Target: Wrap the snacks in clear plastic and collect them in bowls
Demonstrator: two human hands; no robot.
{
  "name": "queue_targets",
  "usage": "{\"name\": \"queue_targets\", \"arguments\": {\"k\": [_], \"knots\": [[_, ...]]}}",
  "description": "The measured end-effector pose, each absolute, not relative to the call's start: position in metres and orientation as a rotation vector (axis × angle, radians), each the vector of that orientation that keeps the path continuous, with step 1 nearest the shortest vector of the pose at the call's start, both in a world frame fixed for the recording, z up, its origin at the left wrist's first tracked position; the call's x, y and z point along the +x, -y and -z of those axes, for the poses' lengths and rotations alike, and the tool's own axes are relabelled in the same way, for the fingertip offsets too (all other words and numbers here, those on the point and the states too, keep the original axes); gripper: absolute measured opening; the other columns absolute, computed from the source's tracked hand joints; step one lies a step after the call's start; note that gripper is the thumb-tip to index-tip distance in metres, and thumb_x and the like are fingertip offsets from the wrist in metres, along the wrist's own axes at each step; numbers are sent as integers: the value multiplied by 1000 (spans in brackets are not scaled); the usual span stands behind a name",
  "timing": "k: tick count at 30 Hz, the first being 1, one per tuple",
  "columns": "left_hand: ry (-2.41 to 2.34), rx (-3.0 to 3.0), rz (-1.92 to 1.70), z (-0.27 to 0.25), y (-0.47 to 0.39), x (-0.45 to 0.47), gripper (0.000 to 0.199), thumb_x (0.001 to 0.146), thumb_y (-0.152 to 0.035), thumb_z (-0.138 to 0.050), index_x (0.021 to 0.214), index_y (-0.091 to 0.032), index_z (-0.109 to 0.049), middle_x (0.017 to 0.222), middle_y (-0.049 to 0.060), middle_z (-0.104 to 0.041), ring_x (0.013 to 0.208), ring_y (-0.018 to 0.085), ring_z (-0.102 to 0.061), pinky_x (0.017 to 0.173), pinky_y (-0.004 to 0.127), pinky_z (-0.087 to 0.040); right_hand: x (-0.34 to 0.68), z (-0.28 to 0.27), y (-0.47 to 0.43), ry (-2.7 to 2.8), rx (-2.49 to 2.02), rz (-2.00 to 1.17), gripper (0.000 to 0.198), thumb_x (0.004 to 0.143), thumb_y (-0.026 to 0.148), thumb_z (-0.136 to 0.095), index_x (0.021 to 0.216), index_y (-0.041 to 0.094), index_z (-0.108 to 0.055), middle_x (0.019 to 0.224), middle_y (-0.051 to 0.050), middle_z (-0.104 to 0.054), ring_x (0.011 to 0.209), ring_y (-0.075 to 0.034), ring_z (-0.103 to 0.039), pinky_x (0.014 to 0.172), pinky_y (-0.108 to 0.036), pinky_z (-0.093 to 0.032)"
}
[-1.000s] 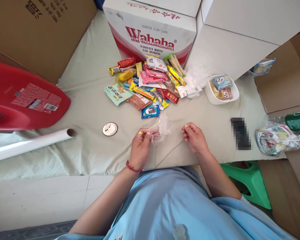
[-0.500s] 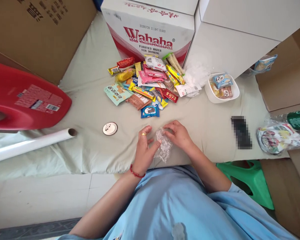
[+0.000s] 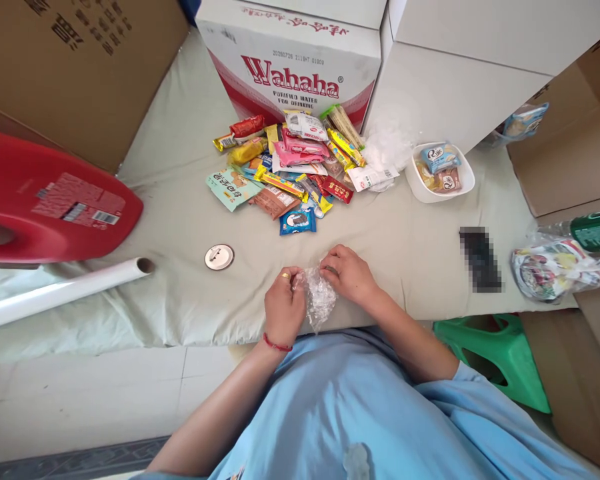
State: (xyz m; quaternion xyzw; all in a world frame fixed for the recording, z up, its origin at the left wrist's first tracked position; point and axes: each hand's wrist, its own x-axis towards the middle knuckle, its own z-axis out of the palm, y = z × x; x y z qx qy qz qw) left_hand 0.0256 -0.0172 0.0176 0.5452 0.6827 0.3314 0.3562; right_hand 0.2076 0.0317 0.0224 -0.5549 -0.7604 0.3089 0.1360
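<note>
crinkly clear plastic bag (image 3: 319, 298) pinched right between both hands at the near edge of the cloth-covered table (image 3: 180, 220), left hand (image 3: 285, 308) gripping its left side, right hand (image 3: 347, 275) clamped on the top right, snack pile (image 3: 290, 163) well beyond, round metal lid (image 3: 219, 257) off to the left

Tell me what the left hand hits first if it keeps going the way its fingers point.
The left hand points up and slightly right, fingers curled on the clear plastic bag. Past that is bare cloth, then probably the blue snack packet at the near edge of the snack pile. Depth is unclear.
</note>
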Motion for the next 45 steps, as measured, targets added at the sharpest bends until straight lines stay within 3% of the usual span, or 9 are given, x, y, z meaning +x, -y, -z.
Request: {"name": "queue_targets", "arguments": {"k": [5, 14, 18, 24, 28, 30, 34, 39, 45], "knots": [[-1935, 1406, -904, -19, 6, 22, 26, 99, -40, -44, 96, -24, -63, 81, 3, -70, 74, 21, -64, 71, 31, -43, 217, -23, -30, 1950, -1444, -1066, 7, 96, 23, -63, 92, 21, -67, 93, -4, -66, 86, -18, -62, 81, -31, -48], [-1890, 1326, -996, -18, -6, -11, 37, 102, -45, -42, 76, -24, -59, 64, -1, -58, 67, 17, -56, 68, 28, -43, 281, -39, -24, 1273, -1435, -1553, 37, 87, 56, -73, 90, 22, -58, 71, 4, -63, 51, -9, -40, 50, -24, -31], [-1829, 1254, -993, -17, -13, -11, 40, 103, -49, -41, 76, -24, -56, 58, -2, -53, 62, 16, -53, 62, 27, -41, 305, -40, -26, 1362, -1556, -1454, 39, 87, 59, -72, 91, 21, -63, 70, 2, -60, 57, -12, -44, 55, -26, -35], [-1760, 1249, -956, -22, -17, 3, 41, 102, -50, -40, 77, -23, -58, 64, -1, -56, 70, 17, -57, 67, 28, -43, 287, -50, -21, 1859, -1609, -662, 37, 99, 56, -58, 94, 22, -71, 93, -8, -66, 85, -22, -60, 83, -39, -49], [-1737, 1261, -939, -27, -18, 10, 42, 102, -50, -37, 81, -22, -61, 70, -1, -58, 74, 17, -57, 72, 30, -42, 232, -47, -5, 2202, -1382, -600, 44, 88, 58, -77, 115, 23, -74, 124, -13, -67, 117, -32, -55, 104, -50, -47], [-1715, 1267, -894, -29, -18, 10, 43, 101, -54, -37, 84, -22, -60, 70, -1, -56, 73, 17, -56, 70, 30, -40, 212, -39, -1, 2212, -1382, -583, 28, 92, 46, -74, 109, 24, -76, 128, -13, -66, 119, -33, -52, 103, -50, -49], [-1558, 1275, -653, -36, -16, -4, 42, 79, -56, -69, 101, -22, -56, 65, -9, -43, 60, 14, -44, 60, 28, -35, 214, -31, -14, 1927, -1422, -660, 17, 99, 30, -59, 96, 24, -75, 117, -11, -70, 114, -28, -58, 102, -48, -50], [-1333, 1370, -482, -38, -20, -37, 36, 70, -41, -71, 99, -21, -66, 73, -6, -47, 64, 14, -46, 64, 29, -40, 252, -50, -33, 1297, -1445, -1373, 18, 87, 40, -68, 86, 22, -70, 83, -3, -70, 76, -18, -67, 75, -35, -58], [-1386, 928, -831, -42, -31, -32, 35, 73, -49, -73, 90, -21, -61, 84, 1, -66, 79, 18, -63, 74, 32, -52, 266, -59, -27, 671, -1400, -1815, 34, 65, 39, -85, 72, 20, -58, 75, 0, -70, 47, -8, -55, 41, -20, -43]]}}
